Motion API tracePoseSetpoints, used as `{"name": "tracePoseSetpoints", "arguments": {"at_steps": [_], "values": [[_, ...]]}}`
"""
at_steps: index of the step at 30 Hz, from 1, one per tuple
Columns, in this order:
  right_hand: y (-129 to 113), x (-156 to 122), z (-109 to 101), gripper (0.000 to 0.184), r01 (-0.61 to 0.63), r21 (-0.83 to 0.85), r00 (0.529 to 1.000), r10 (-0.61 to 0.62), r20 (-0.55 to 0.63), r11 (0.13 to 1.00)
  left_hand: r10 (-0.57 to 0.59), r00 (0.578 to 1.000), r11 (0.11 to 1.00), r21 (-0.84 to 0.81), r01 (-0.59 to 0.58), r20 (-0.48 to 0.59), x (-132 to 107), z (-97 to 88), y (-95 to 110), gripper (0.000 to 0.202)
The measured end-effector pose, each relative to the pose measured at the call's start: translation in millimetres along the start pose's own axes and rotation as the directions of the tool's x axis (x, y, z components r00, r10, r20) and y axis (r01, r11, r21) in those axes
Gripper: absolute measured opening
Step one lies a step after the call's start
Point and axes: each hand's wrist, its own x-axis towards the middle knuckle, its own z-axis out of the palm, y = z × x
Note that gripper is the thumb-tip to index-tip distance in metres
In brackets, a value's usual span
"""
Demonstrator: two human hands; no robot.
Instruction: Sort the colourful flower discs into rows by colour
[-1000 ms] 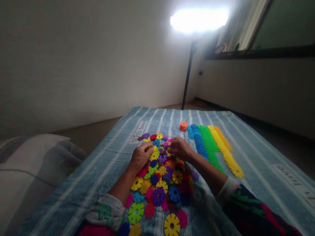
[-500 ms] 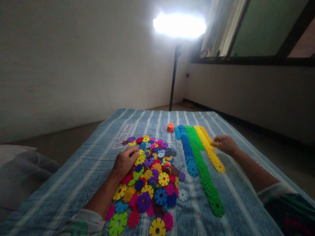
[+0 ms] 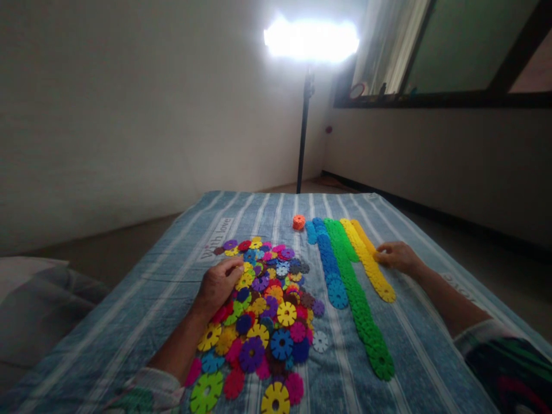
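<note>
My left hand (image 3: 219,284) rests on the left edge of a mixed pile of notched plastic discs (image 3: 271,307). Its fingers are bent together, and what they hold, if anything, is hidden. On the other side, my right hand (image 3: 399,257) is by the near end of a short amber row of discs (image 3: 363,234), beside the longer yellow row (image 3: 370,261). Its fingertips are curled together at the row's edge; any disc in them is too small to make out. Left of these lie a long green row (image 3: 362,310) and a blue row (image 3: 330,264), with discs overlapping.
A small stack of orange discs (image 3: 298,222) stands at the far ends of the rows. A short light-blue row (image 3: 311,232) lies beside it. Everything is on a striped blue cloth (image 3: 172,299). Behind the table, a bright lamp (image 3: 310,41) stands on a pole.
My right hand has shifted slightly right, off the yellow row to its outer side. The left hand keeps its place on the pile.
</note>
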Motion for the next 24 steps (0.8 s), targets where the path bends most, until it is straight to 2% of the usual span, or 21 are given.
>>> {"name": "tracePoseSetpoints", "arguments": {"at_steps": [13,24], "values": [[3,6,3,0.026,-0.05,-0.142,0.996,0.039,-0.08,0.989,0.002,1.0,1.0,-0.016,-0.002,-0.012,-1,0.5,3,0.027],[9,4,6,0.017,-0.09,-0.169,0.996,0.089,-0.009,0.982,0.003,1.0,0.998,-0.057,-0.003,-0.009,-5,3.0,2,0.025]]}}
